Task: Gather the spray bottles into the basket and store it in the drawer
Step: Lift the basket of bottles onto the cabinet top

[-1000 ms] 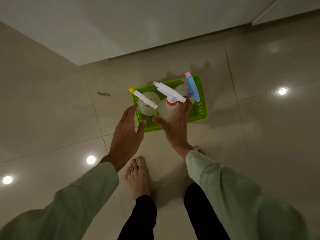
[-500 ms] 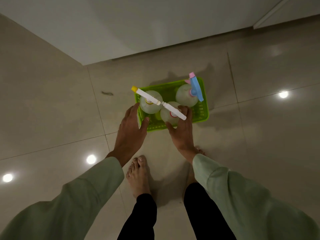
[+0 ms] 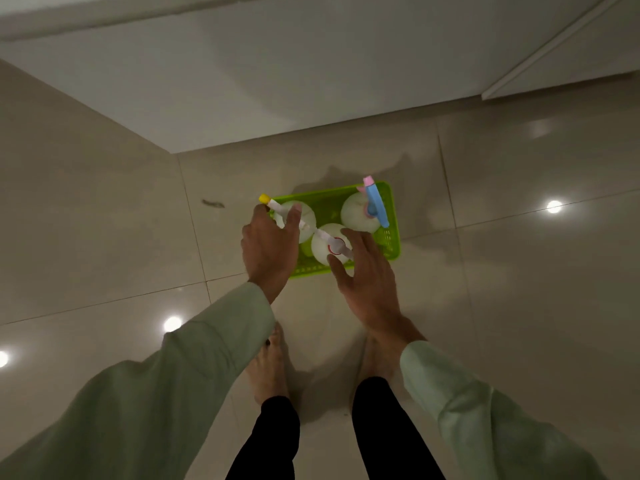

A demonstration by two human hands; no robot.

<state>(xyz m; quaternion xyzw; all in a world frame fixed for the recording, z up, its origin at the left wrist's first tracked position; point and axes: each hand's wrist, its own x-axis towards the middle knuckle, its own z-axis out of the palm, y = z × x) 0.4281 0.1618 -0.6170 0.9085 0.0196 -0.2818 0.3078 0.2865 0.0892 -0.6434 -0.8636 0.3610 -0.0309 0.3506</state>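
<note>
Bottles [image 3: 327,244] in basket [image 3: 393,237], hands [image 3: 270,244] reaching

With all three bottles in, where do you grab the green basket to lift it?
Probably the two short end rims of the green basket, one hand per side, from above. It is rectangular, open-topped, flat on the floor. The upright spray bottles fill the middle, and no handles are visible.

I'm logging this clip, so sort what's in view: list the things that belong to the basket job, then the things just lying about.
Belongs to the job:
- green basket
- yellow-tipped spray bottle
- red-collared spray bottle
- blue-headed spray bottle
- left hand, on the yellow-tipped bottle
- right hand, open by the red-collared bottle

Just lying about:
- dark scrap on the floor tiles
</note>
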